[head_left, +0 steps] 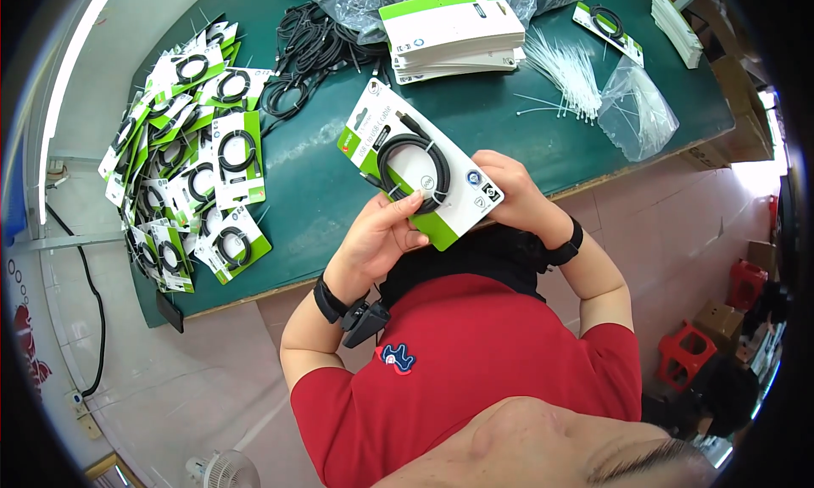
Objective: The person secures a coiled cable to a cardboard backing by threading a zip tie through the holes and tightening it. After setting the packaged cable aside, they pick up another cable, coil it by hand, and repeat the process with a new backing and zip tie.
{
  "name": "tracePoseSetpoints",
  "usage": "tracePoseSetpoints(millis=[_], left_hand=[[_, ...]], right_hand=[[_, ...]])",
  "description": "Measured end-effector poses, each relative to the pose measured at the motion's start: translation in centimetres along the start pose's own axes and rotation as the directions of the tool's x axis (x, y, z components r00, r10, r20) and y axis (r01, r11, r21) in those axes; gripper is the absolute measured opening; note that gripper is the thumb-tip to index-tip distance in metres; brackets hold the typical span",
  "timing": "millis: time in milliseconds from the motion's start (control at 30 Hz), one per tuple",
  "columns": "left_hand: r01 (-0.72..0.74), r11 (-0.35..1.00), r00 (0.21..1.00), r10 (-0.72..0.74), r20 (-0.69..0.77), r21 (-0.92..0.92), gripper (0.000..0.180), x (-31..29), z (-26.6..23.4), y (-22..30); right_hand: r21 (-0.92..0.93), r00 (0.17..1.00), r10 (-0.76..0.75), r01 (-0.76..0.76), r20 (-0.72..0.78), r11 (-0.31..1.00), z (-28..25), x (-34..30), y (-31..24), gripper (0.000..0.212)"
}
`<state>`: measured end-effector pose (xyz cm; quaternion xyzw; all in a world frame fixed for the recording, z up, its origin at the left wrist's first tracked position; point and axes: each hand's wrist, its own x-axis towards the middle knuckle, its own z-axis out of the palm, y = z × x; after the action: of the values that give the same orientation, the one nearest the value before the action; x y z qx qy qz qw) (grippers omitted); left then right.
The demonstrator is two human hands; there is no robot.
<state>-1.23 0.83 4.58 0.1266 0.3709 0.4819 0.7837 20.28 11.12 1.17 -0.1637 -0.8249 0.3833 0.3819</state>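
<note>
My left hand (383, 232) grips a white and green packaging card (462, 170), with the thumb across its front and the fingers behind. The card is tilted over the table's near edge. A coiled black cable (444, 172) lies on its front, its plug pointing up toward the card's far end. At the card's right edge my right hand (515, 187) is closed, its fingertips hidden behind the card; what they hold I cannot make out.
A heap of carded cables (237, 153) covers the green table's (314, 166) left. Loose black cables (318, 51), a card stack (454, 34), white zip ties (564, 77), a plastic bag (640, 106) and one carded cable (606, 26) lie farther back. Red stools (687, 352) stand right.
</note>
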Motion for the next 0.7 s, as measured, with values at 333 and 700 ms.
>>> tracePoseSetpoints(millis=[333,700], left_hand=[[0.063,0.997,0.997,-0.061,0.044,-0.044,0.029,-1.6,0.5,-0.3],[-0.009,1.0,0.999,0.008,0.046,0.029,0.029,-3.4,-1.2,0.3]], right_hand=[[-0.137,0.981,-0.178,0.187,0.076,0.973,-0.3,0.4,-3.0,0.029],[-0.246,0.972,-0.202,0.226,0.119,0.943,1.3,0.9,-4.0,0.027]])
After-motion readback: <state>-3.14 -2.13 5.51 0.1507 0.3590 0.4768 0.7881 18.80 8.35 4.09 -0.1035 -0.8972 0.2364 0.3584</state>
